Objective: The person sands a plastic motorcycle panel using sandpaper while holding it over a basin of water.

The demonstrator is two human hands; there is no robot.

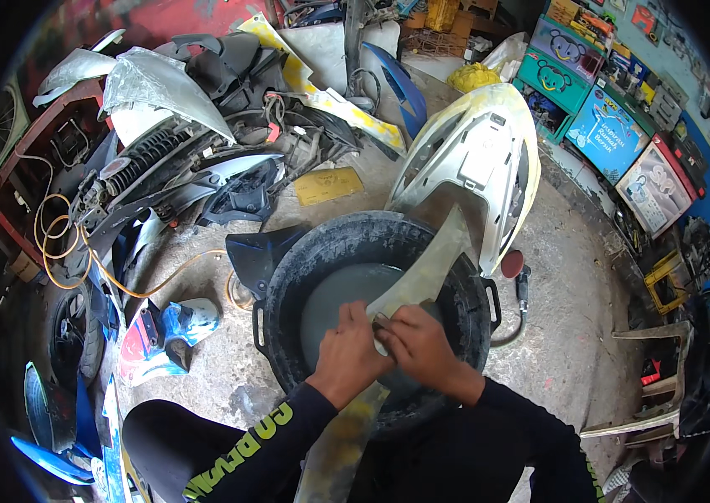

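A long, narrow, pale yellowish-grey vehicle body panel (426,270) lies slantwise across a round black tub (284,268) with cloudy grey water (326,306) in it. Its lower end runs down between my knees, its upper end passes over the tub's far rim. My left hand (350,356) is closed round the middle of the panel. Against it, my right hand (428,348) has its fingers bent and pressed together at the panel's edge, near the left fingertips. Something small and dark shows between the fingers, too little to name. The fingers hide that stretch of panel.
A white-and-yellow body panel (489,151) stands beyond the tub, with a red-headed tool (513,264) to the right. A yellowish sheet (328,185) lies on the concrete floor. Dismantled parts and an orange hose (154,289) crowd the left; a wooden frame (665,377) stands right.
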